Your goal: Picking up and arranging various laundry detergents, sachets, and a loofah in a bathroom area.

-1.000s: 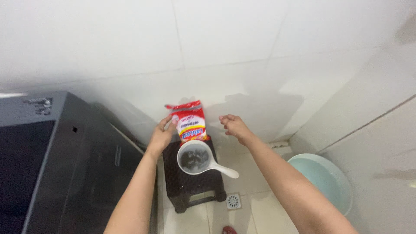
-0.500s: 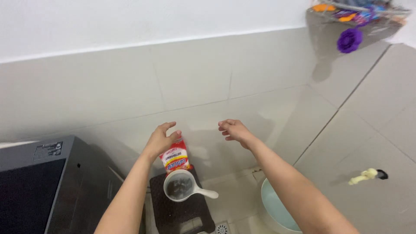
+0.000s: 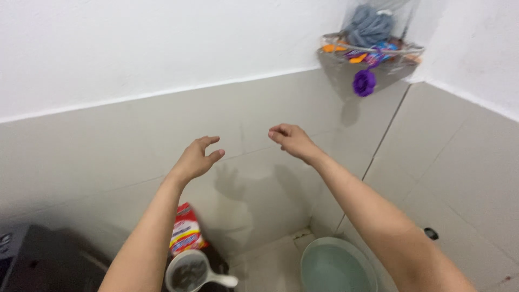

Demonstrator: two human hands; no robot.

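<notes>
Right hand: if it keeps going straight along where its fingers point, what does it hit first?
The right hand, open and empty, points forward and slightly left at the beige tiled wall. Nothing shows between them, so the wall likely comes first; depth is unclear. The corner wire rack sits higher and off to the right.

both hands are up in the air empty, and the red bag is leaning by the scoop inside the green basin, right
Not quite. The head view shows the left hand and right hand raised and empty, and the red bag does stand by the scoop. But both are outside the green basin, which sits apart from them, nearer the corner, holding only water.
</notes>
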